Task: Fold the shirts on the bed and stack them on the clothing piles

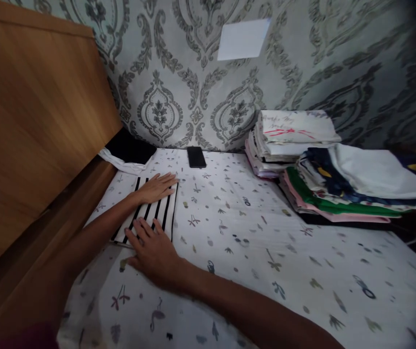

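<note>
A home bedroom, its bed (237,281) spread with a plant-print sheet. Folded clothes (298,128) sit on it; patterned wallpaper (196,92) rises behind it.

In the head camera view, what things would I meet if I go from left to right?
Wooden panel → striped cloth → phone → white rectangle on the wall → back clothes pile → front clothes pile.

Our left hand (159,188) and right hand (157,254) hide parts of the striped cloth (164,215). We cannot clearly read the writing on the upper folded cloth (297,127). The right-hand clothes stack (371,172) blurs and leaves our view at the edge, which also crops the wooden panel (37,111) at left.
</note>
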### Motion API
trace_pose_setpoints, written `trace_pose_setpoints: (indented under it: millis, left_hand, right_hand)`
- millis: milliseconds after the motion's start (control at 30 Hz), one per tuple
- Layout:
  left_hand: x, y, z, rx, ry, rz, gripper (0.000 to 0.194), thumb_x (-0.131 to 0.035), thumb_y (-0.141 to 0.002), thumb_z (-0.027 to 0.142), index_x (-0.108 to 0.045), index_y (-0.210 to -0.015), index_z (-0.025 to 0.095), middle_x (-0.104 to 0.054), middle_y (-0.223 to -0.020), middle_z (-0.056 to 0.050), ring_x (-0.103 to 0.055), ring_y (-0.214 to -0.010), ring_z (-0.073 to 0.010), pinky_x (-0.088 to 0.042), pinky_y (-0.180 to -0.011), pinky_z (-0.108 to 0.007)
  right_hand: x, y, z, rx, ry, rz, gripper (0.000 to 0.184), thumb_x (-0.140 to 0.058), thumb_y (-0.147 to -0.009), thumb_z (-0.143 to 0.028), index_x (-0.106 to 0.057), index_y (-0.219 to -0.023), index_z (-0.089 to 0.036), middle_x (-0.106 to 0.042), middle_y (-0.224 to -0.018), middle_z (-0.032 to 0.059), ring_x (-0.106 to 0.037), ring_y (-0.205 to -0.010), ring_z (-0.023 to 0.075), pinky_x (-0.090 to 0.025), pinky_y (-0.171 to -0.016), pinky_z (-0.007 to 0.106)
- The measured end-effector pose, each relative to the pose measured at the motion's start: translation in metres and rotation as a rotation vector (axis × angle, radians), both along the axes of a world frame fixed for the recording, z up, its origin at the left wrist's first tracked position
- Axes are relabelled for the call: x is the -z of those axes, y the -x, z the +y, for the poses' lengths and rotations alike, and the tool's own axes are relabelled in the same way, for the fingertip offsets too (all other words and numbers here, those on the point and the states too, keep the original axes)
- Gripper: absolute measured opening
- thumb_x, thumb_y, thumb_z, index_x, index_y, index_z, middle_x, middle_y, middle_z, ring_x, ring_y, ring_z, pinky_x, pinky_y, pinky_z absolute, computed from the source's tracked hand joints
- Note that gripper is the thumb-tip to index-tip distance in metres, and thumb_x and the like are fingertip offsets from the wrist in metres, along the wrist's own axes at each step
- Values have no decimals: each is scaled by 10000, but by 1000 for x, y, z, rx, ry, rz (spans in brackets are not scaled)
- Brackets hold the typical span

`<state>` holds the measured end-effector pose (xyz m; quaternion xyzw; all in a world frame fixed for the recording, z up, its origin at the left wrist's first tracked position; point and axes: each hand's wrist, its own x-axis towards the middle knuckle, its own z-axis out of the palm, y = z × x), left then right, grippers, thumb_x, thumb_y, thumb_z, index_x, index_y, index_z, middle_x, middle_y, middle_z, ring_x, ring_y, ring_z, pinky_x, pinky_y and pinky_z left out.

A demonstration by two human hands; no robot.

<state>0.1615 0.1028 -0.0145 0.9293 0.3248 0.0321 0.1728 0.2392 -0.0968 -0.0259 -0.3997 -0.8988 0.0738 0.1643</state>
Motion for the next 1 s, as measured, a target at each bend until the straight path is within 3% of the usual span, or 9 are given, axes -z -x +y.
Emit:
trace_pose_setpoints:
  millis: [167,267,333,433,567,700,800,900,1000]
  left_hand:
    - [-19,26,-12,-314,-4,-426,513,-412,-957,432,-541,-1370,155,-468,-1518,-131,-366,-1440,-240,-208,-1202,-371]
    - [-31,57,-56,-369,-70,-420,499,-373,-972,437,-595,-1291,123,-539,-1436,-155,-459,-1360,-258,-284,-1171,-375]
    - [-33,74,-93,-373,-64,-345,516,-378,-979,468,-546,-1362,166,-449,-1526,-128,-384,-1423,-263,-236,-1195,-399]
    - [-19,93,-138,-375,1,-179,609,-400,-971,524,-377,-1507,235,-258,-1638,-85,-209,-1512,-262,-109,-1228,-445]
    - [8,118,-160,-417,12,-63,686,-386,-969,546,-232,-1569,254,-212,-1650,-84,-166,-1525,-252,-47,-1234,-466]
    - [7,133,-164,-425,31,-30,691,-381,-970,550,-214,-1574,259,-199,-1654,-76,-153,-1527,-258,-28,-1233,-483]
    - [-11,132,-156,-450,79,-78,675,-380,-966,567,-265,-1558,262,-201,-1655,-72,-174,-1522,-271,-101,-1231,-466]
    - [-29,119,-123,-434,22,-205,639,-405,-956,546,-366,-1503,219,-315,-1614,-97,-284,-1480,-275,-207,-1211,-422]
    - [-36,97,-67,-364,-39,-284,610,-494,-905,475,-450,-1425,160,-421,-1543,-135,-351,-1437,-282,-226,-1200,-412]
  right_hand:
    - [-13,-26,15,-17,120,228,479,-401,-1017,-363,-459,-1455,-179,-478,-1504,147,-386,-1426,260,-299,-1173,508]
    - [-15,-51,47,80,138,380,417,-350,-1003,-256,-595,-1329,-168,-575,-1403,160,-493,-1338,268,-363,-1126,512]
    - [-10,-62,74,119,149,356,423,-374,-982,-236,-589,-1336,-146,-546,-1432,165,-469,-1360,280,-354,-1134,509]
    - [1,-66,109,134,169,232,451,-407,-986,-280,-515,-1414,-187,-425,-1545,124,-308,-1468,287,-246,-1181,544]
    - [11,-63,136,115,218,135,472,-410,-1000,-360,-476,-1440,-205,-323,-1603,115,-203,-1507,284,-130,-1194,583]
    - [14,-65,148,173,201,288,451,-418,-976,-326,-536,-1373,-146,-420,-1536,159,-269,-1478,280,-204,-1188,532]
    - [15,-69,142,412,207,546,454,-471,-919,-302,-551,-1339,-148,-537,-1410,162,-395,-1391,292,-299,-1153,517]
    - [17,-72,105,631,383,807,460,-514,-879,-361,-560,-1301,-185,-628,-1225,126,-567,-1183,281,-444,-1040,507]
    - [19,-68,43,674,636,996,513,-520,-895,-435,-507,-1329,-161,-628,-1220,157,-621,-1131,274,-534,-946,459]
